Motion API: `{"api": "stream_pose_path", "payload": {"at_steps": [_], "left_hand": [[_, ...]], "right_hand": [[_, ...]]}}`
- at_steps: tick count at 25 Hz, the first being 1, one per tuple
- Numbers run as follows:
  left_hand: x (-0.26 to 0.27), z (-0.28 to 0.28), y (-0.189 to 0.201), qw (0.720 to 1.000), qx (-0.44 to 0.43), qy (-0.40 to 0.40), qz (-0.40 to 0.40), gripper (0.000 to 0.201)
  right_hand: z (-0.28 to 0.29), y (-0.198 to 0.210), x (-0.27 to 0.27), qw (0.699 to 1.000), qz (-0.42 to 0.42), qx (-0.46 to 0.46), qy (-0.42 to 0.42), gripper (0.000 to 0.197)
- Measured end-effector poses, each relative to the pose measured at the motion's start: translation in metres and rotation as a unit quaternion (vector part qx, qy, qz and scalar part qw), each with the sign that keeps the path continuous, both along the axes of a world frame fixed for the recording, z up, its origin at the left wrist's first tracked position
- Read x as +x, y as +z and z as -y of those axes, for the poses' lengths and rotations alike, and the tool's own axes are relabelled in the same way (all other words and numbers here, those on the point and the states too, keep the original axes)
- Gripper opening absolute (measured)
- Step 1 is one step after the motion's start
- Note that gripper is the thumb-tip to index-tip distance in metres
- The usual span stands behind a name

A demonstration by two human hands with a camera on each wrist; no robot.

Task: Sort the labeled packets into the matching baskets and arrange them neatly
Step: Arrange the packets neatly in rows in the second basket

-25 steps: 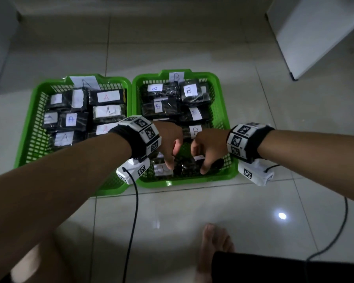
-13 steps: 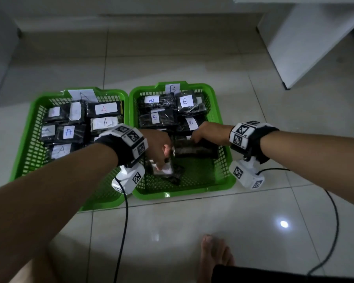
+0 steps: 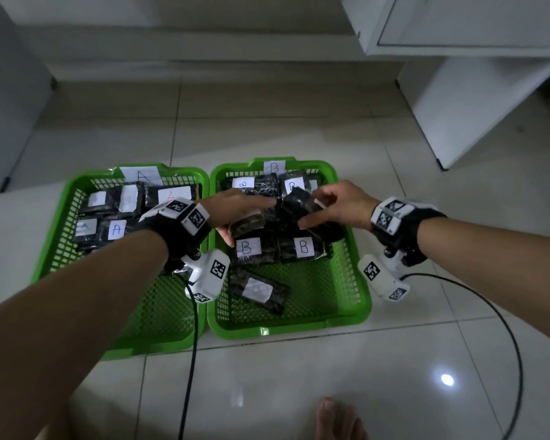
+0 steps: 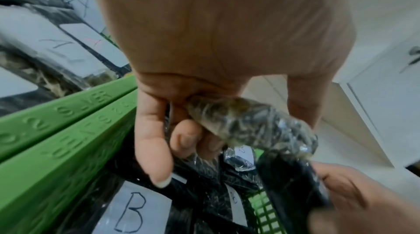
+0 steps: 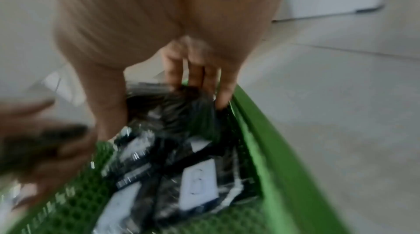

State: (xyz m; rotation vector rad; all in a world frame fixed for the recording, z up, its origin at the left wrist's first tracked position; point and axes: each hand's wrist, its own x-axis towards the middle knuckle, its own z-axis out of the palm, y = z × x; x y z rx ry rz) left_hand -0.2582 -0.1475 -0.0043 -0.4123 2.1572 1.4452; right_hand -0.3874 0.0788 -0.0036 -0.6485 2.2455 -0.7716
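Your left hand point(image 3: 235, 211) is reaching over the middle of the right basket point(image 3: 356, 300) and gripping a dark packet point(image 4: 252, 123), with the fingers curled under it and the thumb on top. Your right hand point(image 3: 337, 206) is holding another dark packet point(image 3: 299, 201) just beside it, thumb on one side and fingers on the other; the right wrist view is blurring here, so you are not seeing the finer finger detail. Both packets are sitting above the pile in the middle of that basket. Below your hands, two packets marked B point(image 3: 251, 249) are lying side by side, and one more packet point(image 3: 259, 290) is lying tilted alone nearer the front. The left basket point(image 3: 61, 249) is touching the right one and is holding packets marked A point(image 3: 116, 230).
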Motion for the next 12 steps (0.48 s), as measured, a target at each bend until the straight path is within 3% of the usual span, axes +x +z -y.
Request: {"api": "stream_pose_path", "payload": {"at_steps": [2, 4, 6, 12], "left_hand": [[-0.001, 0.001, 0.001, 1.0, 0.015, 0.009, 0.002, 0.046], [-0.002, 0.002, 0.001, 0.999, 0.036, 0.028, 0.004, 0.044], [-0.002, 0.002, -0.001, 0.998, 0.05, 0.046, -0.001, 0.042], [-0.005, -0.011, -0.011, 0.99, 0.099, 0.087, -0.054, 0.059]], "right_hand": [[0.002, -0.003, 0.005, 0.972, -0.201, 0.062, 0.108, 0.059], [0.003, -0.008, 0.012, 0.929, -0.295, 0.081, 0.207, 0.063], [0.002, -0.013, 0.016, 0.916, -0.317, 0.06, 0.24, 0.065], [0.007, -0.019, 0.02, 0.915, -0.323, -0.051, 0.239, 0.072]]}}
